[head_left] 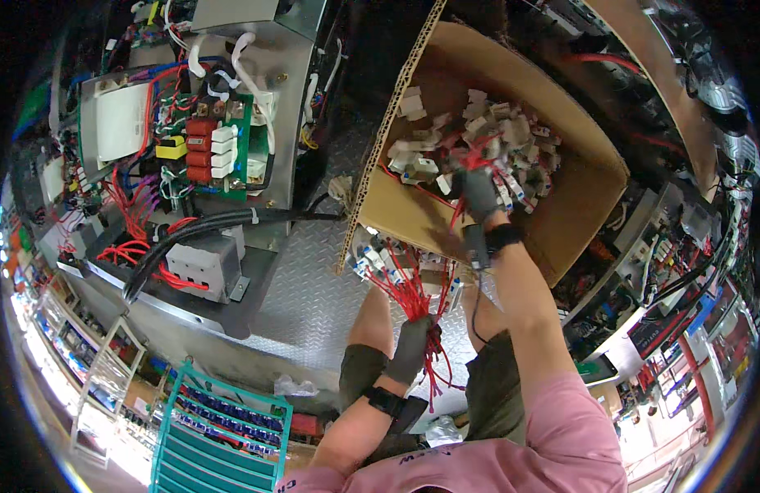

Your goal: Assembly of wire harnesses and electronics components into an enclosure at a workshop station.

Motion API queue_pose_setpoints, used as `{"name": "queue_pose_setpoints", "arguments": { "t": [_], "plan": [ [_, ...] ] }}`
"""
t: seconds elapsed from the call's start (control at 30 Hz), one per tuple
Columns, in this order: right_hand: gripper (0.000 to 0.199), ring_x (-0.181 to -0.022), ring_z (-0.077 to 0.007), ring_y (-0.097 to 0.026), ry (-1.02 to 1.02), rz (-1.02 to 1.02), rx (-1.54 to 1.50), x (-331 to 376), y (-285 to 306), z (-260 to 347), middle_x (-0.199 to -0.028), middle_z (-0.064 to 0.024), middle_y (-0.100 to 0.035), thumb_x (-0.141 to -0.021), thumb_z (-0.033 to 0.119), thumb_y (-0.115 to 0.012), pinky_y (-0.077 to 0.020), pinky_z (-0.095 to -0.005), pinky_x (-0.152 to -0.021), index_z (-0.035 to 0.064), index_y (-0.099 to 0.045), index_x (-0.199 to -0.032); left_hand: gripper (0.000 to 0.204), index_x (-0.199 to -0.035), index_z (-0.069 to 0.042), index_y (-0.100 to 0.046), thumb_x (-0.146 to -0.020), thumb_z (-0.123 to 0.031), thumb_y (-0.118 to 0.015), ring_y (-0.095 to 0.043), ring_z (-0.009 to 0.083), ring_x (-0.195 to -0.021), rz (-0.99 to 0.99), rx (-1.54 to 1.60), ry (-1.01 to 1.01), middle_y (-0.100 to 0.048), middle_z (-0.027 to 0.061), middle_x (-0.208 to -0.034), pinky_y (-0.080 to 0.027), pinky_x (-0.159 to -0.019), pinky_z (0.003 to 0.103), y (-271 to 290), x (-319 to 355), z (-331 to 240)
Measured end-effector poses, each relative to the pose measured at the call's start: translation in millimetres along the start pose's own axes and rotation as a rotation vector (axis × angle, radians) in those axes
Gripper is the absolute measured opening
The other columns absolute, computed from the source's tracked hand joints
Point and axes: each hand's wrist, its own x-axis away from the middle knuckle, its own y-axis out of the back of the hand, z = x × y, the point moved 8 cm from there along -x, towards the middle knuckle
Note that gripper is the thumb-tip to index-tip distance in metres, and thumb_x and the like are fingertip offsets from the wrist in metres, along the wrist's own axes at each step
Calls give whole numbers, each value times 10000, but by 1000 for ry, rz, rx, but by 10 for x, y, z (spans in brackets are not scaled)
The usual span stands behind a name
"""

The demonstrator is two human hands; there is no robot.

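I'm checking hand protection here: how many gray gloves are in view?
2: one gray glove on the left hand, which grips red wires; another on the right hand, over the open cardboard box. Others might be hidden in the clutter.

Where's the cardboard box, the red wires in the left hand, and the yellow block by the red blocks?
Cardboard box (pixel 589 182): head view, bare inner wall.
Red wires (pixel 410 301): head view, middle strands.
Yellow block (pixel 170 149): head view, visible face.

L fingers (pixel 424 333) grip red wires (pixel 406 297), R fingers (pixel 474 184) nr white connectors (pixel 483 125) in cardbd box (pixel 595 187).
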Motion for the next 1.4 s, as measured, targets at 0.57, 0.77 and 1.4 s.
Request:
{"name": "queue_pose_setpoints", "arguments": {
  "t": [0.57, 0.77, 1.4],
  "plan": [
    [235, -608, -8, -398, -588, -851, -912, 1619, 1435, -398, -680, 83, -467, -844, 270, -543, -293, -184, -498, 80, -580, -977, 174, -768, -76, -503, -839, -231, -467, -473, 125, -454, -49, -77, -24, -496, 24, -574, -400, -407, 252, 51, -23, -38],
    [186, -735, -288, -555, -587, -470, -342, 902, 300, -1107, -784, -159, -586, -789, 202, -548, -419, -349, -665, 41, -566, -880, 153, -771, -40, -518, -807, -186, -492, -474, 127, -450, -90, -6, 13, -510, 48, -584, -385, -397, 255, 13, 43, -95],
    [266, -751, -376, -569, -665, 42, 68, 545, -337, -1594, -804, -193, -601, -738, 317, -574, -454, -441, -632, 72, -600, -838, 172, -788, -62, -486, -800, -225, -536, -491, 176, -504, -88, -72, 103, -499, 51, -617, -436, -453, 309, 69, 82, -118]
  ]
}}
